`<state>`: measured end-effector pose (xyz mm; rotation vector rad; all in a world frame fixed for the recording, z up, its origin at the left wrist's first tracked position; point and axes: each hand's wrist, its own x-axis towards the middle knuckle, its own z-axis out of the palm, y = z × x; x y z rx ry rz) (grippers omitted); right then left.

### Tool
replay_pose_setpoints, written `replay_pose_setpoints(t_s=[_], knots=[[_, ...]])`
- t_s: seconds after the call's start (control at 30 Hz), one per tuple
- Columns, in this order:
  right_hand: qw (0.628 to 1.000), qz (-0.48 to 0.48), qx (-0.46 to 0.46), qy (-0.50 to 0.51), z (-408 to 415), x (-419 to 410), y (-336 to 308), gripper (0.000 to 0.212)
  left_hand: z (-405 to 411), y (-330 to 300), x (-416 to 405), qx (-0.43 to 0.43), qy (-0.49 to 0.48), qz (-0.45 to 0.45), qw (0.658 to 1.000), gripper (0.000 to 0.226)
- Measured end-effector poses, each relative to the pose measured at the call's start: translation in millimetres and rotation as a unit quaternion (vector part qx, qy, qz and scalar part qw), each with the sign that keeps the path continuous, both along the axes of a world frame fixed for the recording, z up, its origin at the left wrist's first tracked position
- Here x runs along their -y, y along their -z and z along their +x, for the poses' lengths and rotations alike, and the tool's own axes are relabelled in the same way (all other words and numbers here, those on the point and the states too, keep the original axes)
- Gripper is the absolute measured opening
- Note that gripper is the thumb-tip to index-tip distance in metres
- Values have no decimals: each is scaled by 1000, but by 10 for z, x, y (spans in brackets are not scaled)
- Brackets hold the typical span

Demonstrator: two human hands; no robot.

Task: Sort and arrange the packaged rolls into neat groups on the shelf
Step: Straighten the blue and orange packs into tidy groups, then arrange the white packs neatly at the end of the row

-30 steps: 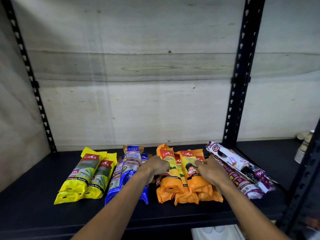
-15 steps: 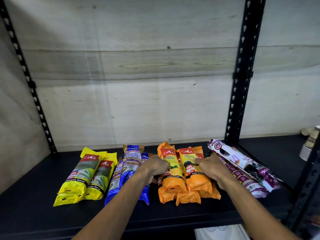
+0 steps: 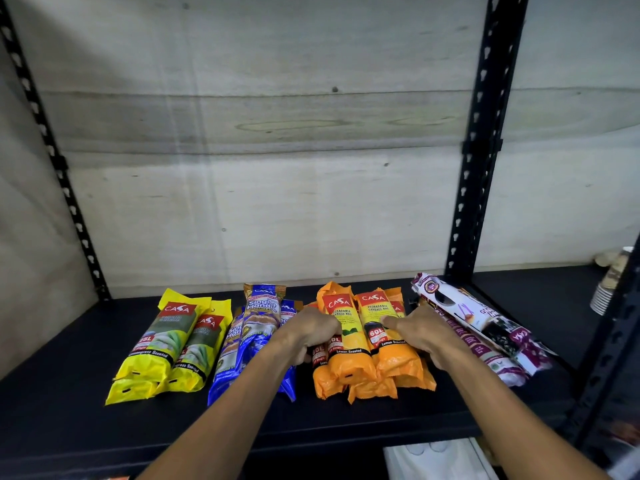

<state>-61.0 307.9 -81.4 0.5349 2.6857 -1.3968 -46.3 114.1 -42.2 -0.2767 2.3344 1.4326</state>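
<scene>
Four colour groups of packaged rolls lie on the black shelf (image 3: 69,403). Two yellow rolls (image 3: 173,344) are at the left, then blue rolls (image 3: 256,327), a stack of orange rolls (image 3: 367,362) in the middle, and white-purple rolls (image 3: 485,327) at the right. My left hand (image 3: 308,332) grips the left side of the orange stack with curled fingers. From the other side my right hand (image 3: 419,332) holds the stack, its thumb lying across the top orange roll. The lower orange rolls are partly hidden under the top ones.
Black perforated uprights (image 3: 481,140) stand at the back right and back left against a pale wall. A stack of paper cups (image 3: 609,289) sits on the neighbouring shelf at the far right. A white object (image 3: 436,462) shows below the shelf's front edge.
Both hands have squeezed the orange stack closer together and nudged it slightly. The other groups have not moved.
</scene>
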Motion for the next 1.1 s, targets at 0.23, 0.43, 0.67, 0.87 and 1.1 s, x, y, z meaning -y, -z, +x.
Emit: replay_pose_setpoints(t_s=[0.23, 0.43, 0.67, 0.87, 1.1], knots=[[999, -28, 15, -8, -5, -100, 19, 59, 19, 16, 41, -13, 37, -11, 999, 71], [999, -29, 19, -2, -23, -102, -25, 70, 14, 14, 71, -13, 61, -62, 996, 74], [1000, 1, 11, -23, -10, -117, 0, 60, -5, 44, 58, -18, 75, -102, 992, 73], [999, 38, -20, -27, 95, -109, -180, 42, -52, -74, -41, -101, 93, -235, 962, 53], [983, 127, -117, 62, 157, -671, -527, 50, -30, -266, -453, -254, 76, -240, 934, 46]])
